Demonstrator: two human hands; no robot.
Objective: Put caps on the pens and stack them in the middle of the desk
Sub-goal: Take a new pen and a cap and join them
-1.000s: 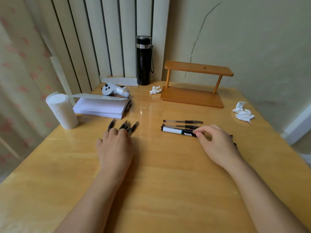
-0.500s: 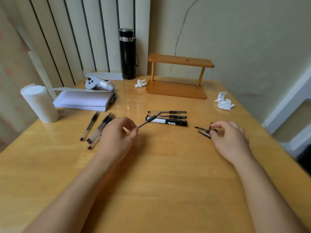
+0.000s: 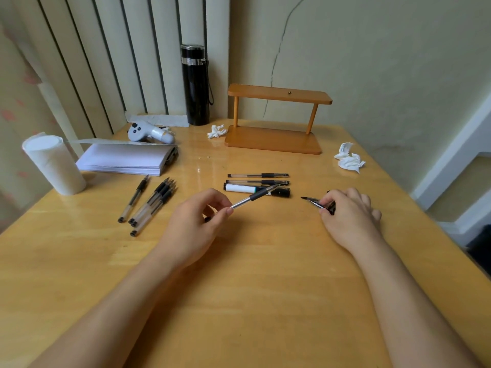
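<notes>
Two hands: left hand [image 3: 195, 224] pinches pen [image 3: 255, 196], right hand [image 3: 348, 213] cap [image 3: 317, 203].

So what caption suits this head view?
Left hand holds an uncapped pen; right hand holds a cap.

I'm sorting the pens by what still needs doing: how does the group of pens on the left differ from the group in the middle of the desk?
The left pens have bare tips showing; the middle pens look capped. The left pens lie slanted, tips away from the person; the middle pens lie crosswise, side by side. The left pens are all clear-barrelled, while the middle pens include a thicker white marker. Both groups lie flat on the desk.
</notes>
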